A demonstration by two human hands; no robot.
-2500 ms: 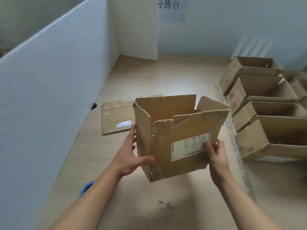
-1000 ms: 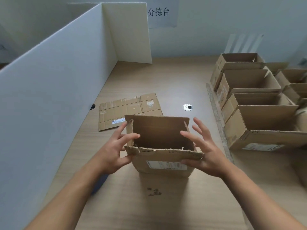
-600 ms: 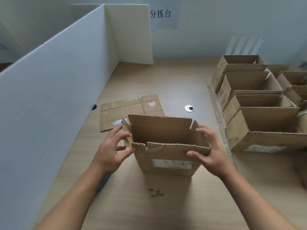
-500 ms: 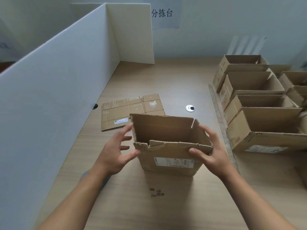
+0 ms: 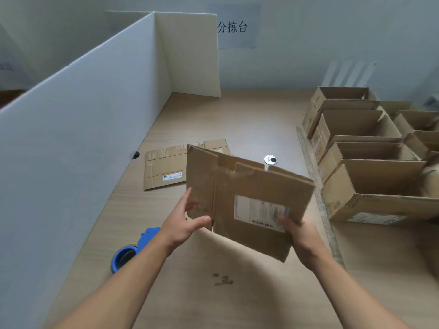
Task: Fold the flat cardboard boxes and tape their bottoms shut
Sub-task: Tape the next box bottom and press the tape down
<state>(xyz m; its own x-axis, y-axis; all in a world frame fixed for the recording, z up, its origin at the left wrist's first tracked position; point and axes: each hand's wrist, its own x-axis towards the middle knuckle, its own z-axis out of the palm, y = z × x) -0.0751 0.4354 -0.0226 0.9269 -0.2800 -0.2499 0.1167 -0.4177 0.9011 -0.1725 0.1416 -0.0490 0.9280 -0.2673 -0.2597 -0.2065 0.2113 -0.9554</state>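
Cardboard box (image 5: 249,200) clear of tabletop (image 5: 237,119), tilted, between hands. Left hand (image 5: 183,224) pinches left edge; right hand (image 5: 299,231) grips lower corner. Risk: shallow edge grips slip, flaps spring open. Tape dispenser (image 5: 133,248) beside left wrist.

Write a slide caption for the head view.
A box held over the table by the left hand and right hand, near a blue tape dispenser.
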